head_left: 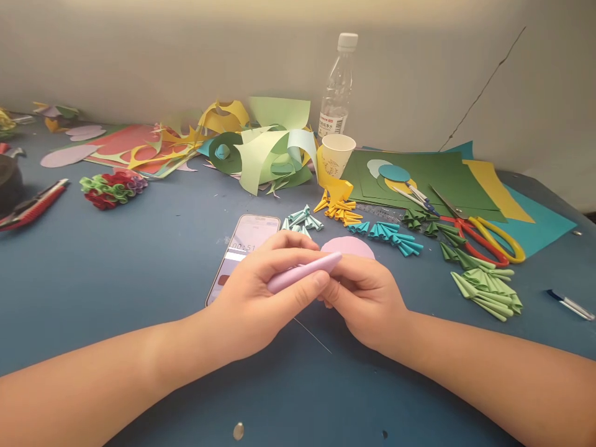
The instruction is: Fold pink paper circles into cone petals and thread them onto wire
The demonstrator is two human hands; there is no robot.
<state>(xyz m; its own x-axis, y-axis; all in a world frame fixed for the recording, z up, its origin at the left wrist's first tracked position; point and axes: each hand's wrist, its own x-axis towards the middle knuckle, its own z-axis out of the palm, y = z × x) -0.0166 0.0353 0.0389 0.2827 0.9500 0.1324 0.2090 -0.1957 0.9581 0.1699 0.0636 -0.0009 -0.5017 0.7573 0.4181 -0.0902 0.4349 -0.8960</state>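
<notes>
My left hand (274, 285) is closed around a slim lilac paper cone (302, 273), its tip angled up to the right. Close against it, my right hand (367, 292) has its fingers pinched at the cone's end; what lies between those fingertips is partly hidden. Just behind my right hand rests a lilac paper circle (349, 246). A phone (249, 236) showing a timer lies partly under my left hand. Beyond the hands are small rolled paper cones in pale mint (302, 218), yellow (343, 213) and blue (393, 237).
Red-and-yellow scissors (487, 239) lie at right near light green cones (493, 292) and a pen (570, 305). Dark green sheets (447, 180) sit behind. A paper cup (338, 152) and plastic bottle (336, 93) stand near paper scraps (265, 155). A red cutter (35, 205) lies left.
</notes>
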